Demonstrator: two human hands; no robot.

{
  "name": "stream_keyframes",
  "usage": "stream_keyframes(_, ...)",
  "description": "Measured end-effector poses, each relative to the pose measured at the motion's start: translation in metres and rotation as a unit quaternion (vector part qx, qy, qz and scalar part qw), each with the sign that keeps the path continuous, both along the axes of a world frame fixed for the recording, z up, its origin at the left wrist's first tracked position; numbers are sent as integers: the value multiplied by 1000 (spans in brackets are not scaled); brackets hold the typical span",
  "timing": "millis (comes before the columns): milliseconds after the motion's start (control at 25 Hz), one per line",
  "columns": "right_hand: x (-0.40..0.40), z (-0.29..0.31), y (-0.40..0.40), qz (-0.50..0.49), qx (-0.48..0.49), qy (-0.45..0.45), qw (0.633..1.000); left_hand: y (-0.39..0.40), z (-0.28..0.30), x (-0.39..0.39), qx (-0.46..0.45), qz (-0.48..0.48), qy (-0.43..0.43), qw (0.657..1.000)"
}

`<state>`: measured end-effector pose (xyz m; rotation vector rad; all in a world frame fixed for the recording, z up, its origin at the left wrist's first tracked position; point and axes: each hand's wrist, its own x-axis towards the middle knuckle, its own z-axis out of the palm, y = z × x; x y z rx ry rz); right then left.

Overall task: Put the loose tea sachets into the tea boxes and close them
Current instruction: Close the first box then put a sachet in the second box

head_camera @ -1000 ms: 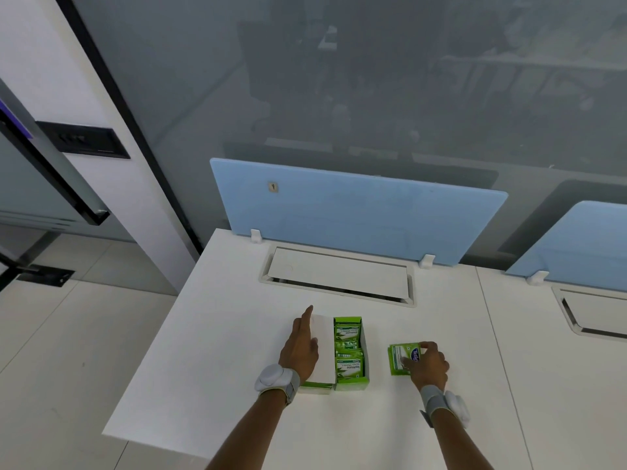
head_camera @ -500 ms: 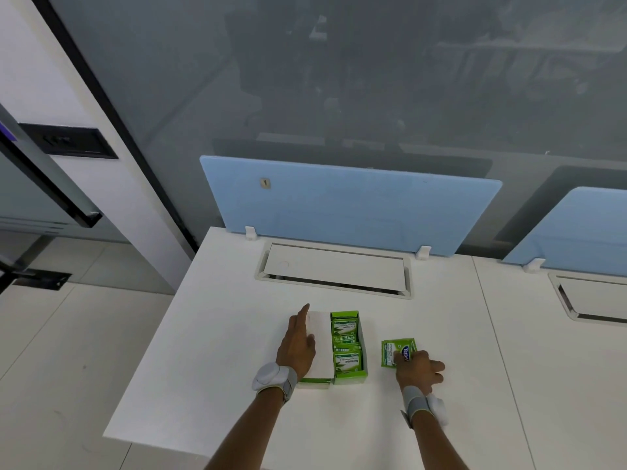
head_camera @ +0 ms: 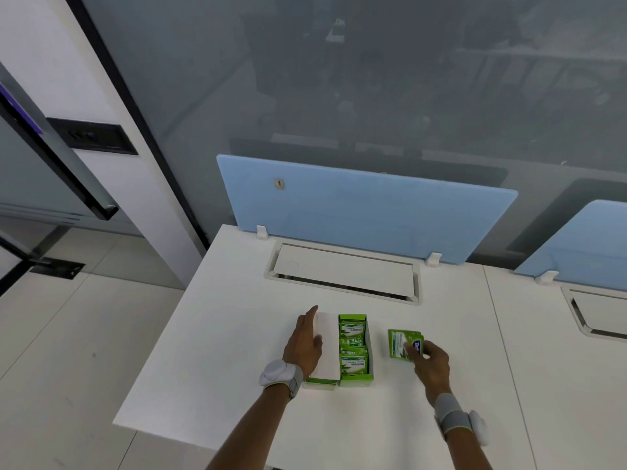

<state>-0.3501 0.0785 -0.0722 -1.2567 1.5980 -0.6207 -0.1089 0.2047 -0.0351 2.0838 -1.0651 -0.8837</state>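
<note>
Head view: left hand (head_camera: 305, 340) flat, open, pinning white lid flap (head_camera: 327, 347) of tea box (head_camera: 354, 347) mid-desk (head_camera: 220, 334), toward near edge. Right hand (head_camera: 429, 362) pinching loose sachets (head_camera: 402, 344) just right of box. Square stack, slide in upright beside packed ones.

white desk (head_camera: 220, 334), blue divider panel (head_camera: 366, 212), cable hatch (head_camera: 342, 271), glass wall (head_camera: 373, 79)
</note>
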Motion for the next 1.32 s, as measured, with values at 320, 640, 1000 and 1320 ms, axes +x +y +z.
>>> stream_keyframes(320, 65, 42, -1, 432, -55, 239, 868, -5, 0, 0, 9, 1, -4, 1000)
stream_keyframes(640, 93, 22, 29, 491, -164, 400, 757, -6, -5, 2, 13, -4, -9, 1000)
stream_keyframes(1000, 70, 10, 36, 426, -175, 306, 833, -3, -7, -1, -19, 19, 30, 999)
stream_keyframes(1320, 67, 38, 25, 87, -195, 48, 976, -32, 8, -33, -70, -74, 9, 995)
